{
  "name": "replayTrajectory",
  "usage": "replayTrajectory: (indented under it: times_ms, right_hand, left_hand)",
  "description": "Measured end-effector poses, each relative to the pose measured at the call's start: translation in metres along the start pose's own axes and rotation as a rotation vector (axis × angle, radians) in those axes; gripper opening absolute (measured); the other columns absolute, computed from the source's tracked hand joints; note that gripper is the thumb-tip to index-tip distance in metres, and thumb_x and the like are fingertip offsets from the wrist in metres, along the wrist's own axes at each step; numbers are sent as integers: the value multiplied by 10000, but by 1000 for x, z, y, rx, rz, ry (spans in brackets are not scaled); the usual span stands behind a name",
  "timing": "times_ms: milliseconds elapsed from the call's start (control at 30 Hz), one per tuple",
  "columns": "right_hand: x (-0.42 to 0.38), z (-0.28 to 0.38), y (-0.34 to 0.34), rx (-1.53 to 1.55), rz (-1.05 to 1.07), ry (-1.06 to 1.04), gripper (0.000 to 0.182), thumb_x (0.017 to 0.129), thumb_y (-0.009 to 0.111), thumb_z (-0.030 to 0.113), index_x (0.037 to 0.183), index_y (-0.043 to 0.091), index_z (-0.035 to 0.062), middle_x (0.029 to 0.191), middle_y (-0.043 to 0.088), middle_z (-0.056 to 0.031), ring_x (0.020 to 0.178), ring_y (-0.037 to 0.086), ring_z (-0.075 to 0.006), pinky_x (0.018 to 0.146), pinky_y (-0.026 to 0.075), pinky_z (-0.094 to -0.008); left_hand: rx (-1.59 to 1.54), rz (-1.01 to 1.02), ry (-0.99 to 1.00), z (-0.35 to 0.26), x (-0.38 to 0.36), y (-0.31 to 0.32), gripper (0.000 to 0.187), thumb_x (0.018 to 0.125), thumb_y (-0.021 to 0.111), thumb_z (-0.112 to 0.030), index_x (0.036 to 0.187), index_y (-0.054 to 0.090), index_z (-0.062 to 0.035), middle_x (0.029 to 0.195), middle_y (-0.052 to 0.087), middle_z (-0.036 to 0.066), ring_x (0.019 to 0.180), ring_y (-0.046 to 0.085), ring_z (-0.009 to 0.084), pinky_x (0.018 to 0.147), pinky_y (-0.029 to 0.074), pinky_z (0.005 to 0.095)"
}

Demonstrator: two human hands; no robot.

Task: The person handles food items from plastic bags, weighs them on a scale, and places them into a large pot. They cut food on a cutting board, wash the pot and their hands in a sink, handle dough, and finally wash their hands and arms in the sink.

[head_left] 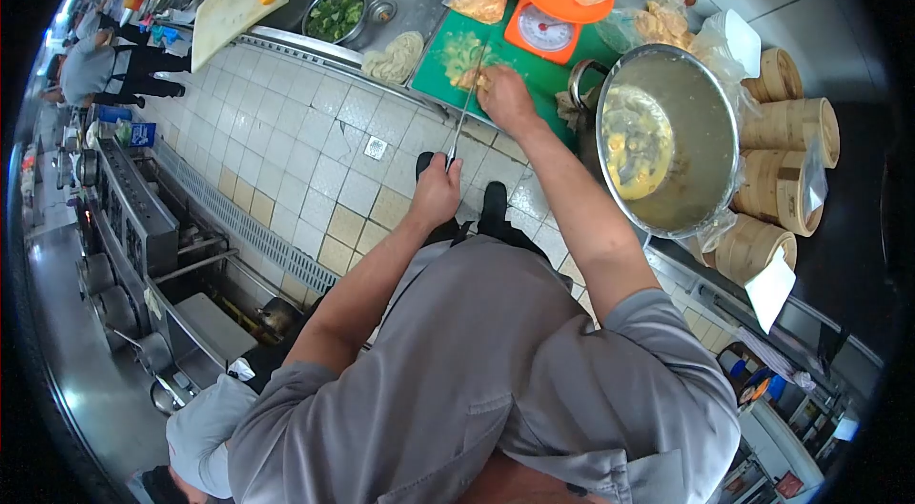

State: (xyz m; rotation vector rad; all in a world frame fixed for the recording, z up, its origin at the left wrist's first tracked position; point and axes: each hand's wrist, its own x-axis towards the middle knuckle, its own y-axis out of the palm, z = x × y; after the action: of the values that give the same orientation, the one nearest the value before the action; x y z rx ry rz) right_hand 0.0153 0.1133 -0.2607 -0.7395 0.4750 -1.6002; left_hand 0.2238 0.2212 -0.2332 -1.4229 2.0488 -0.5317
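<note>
Step in hand looks like slicing, w/ the work at the near side of the flat green rectangular cutting board (548, 85). L hand (437, 191) has its fingers closed round the handle of a long, slim, steel-bladed knife (463, 118); the blade runs out past the board's near edge & its far end lies over/among the food. R hand (507, 99) is at the near edge of the board, fingers narrow & bunched on small tan-orange food pcs (467, 79); can't tell if they're pinched or just pressed down, nor if blade touches fingertips, but they're v. close.

Pale yellow thin slices (461, 49) lie spread on the board just beyond, toward its left side, so part of the cutting seems done. Orange kitchen scale w/ round white dial (545, 31) stands on the far part of the board; big round steel pot (713, 185) w/ yellowish liquid & pcs is to the right, near R hand's forearm.

Next stroke, IMO, calls for R fingertips tucked back, food held steady, blade kept upright & clear of them; a slip twd the fingers is the main risk.
</note>
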Motion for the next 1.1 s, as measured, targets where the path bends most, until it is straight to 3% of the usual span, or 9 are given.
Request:
replayTrajectory:
  times_ms: [233,567,800,867,1000,1100]
  right_hand:
    - [-2,-1,5,-108,14,51,199,807,685,86,976,675,-17,1022,665,-254,969,651,-423,858,547,-487]
    - [-1,3,-4,-158,-60,223,157,841,651,89,953,656,-21,1031,639,-238,979,643,-428,864,543,-491]
    - [-4,4,-5,-140,-25,194,163,848,638,78,977,650,-21,1050,632,-248,989,638,-430,862,535,-505]
    - [-9,0,-7,-128,-124,95,146,848,666,100,932,634,-16,978,632,-256,934,622,-444,819,519,-513]
    - [-12,1,-6,-146,-130,152,122,849,659,88,902,627,-17,980,628,-264,904,618,-447,793,515,-520]
    - [-12,2,-10,-170,-70,173,114,850,628,53,930,638,-26,1006,632,-263,967,626,-447,840,526,-517]
  left_hand:
    - [-14,-15,-32,-9,40,17,351,1043,511,-289,940,501,47,805,606,338,819,588,554,683,460,556]
    - [44,129,-27,26,-27,-20,316,1048,503,-278,1012,499,36,840,615,316,860,600,539,720,467,537]
    - [45,126,25,16,5,-22,331,1039,524,-269,957,493,50,860,630,344,888,605,549,725,474,569]
    - [46,148,-9,20,-5,-26,337,1038,528,-273,944,492,49,858,627,343,890,606,547,726,474,568]
    - [52,136,12,28,-9,-30,342,1034,536,-283,942,497,44,846,624,339,873,609,543,719,472,569]
    - [66,166,-6,21,0,-22,355,1044,502,-313,1018,507,41,878,629,333,897,611,537,749,479,552]
